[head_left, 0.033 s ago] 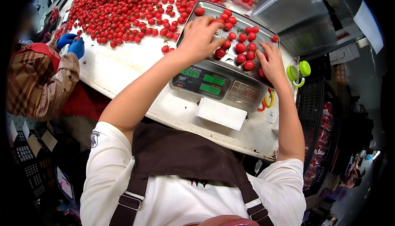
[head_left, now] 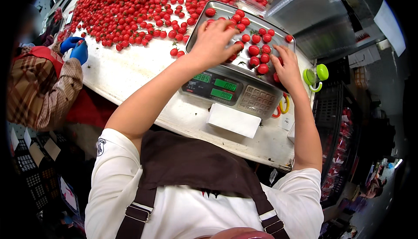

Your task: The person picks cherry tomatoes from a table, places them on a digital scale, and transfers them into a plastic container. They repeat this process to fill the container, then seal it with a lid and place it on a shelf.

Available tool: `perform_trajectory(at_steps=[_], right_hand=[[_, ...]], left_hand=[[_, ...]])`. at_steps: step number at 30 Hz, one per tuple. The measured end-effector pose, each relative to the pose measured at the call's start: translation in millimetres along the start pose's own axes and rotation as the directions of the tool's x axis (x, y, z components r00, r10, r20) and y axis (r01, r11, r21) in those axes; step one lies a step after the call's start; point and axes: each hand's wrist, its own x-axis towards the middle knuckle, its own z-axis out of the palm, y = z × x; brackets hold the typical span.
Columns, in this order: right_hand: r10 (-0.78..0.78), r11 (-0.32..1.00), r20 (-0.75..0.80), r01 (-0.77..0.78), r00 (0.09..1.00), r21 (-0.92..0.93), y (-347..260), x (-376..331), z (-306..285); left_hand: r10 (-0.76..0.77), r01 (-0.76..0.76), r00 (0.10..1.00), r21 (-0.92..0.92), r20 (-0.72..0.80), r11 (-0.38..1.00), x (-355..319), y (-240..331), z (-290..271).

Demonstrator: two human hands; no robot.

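Note:
Several red cherry tomatoes point(head_left: 254, 50) with bits of green stem lie loose in the metal tray point(head_left: 222, 9) of a weighing scale point(head_left: 248, 94). Over the tray's left part is my left hand point(head_left: 214, 41), fingers curved and thumb apart. Its fingertips and thumb are beside or against tomatoes, and the palm hides some of the tray. My right hand point(head_left: 286, 67) rests at the tray's right edge with its fingers spread. Tomatoes show partly under and beside those fingers. Neither hand is closed around a tomato.
A big heap of cherry tomatoes point(head_left: 143, 4) covers the far table. A white box point(head_left: 233, 120) stands before the scale. Scissors with red and yellow handles point(head_left: 284, 105) and a green-lidded item point(head_left: 316, 74) are at right. A co-worker's blue-gloved hands point(head_left: 79, 52) are at left.
My left hand has shifted very slightly, its thumb now over a tomato. The co-worker's gloved hands have moved a little left. My right hand looks nearly unmoved.

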Motion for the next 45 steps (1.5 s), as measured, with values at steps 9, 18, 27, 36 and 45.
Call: perform_trajectory(at_steps=[9,18,27,36,45], right_hand=[[0.004,0.98,-0.061,0.008,0.998,0.198,-15,-2,-5],[-0.098,0.979,0.121,0.118,0.988,-0.168,6,92,21],[-0.021,0.992,0.07,0.03,0.997,-0.121,-8,80,7],[-0.073,0.985,0.018,0.069,0.997,0.158,-56,36,-9],[-0.12,0.984,0.121,0.134,0.985,-0.116,-72,13,0]], left_hand=[[-0.223,0.221,0.975,-0.066,-0.022,0.973,16,-37,-21],[-0.212,0.165,0.95,0.208,0.23,0.964,25,-51,-12],[-0.097,0.085,0.992,0.125,0.086,0.988,9,-47,-16],[0.066,-0.07,0.994,0.043,0.092,0.997,-25,-6,-53],[0.004,-0.01,0.994,0.061,0.105,0.998,-19,20,-24]])
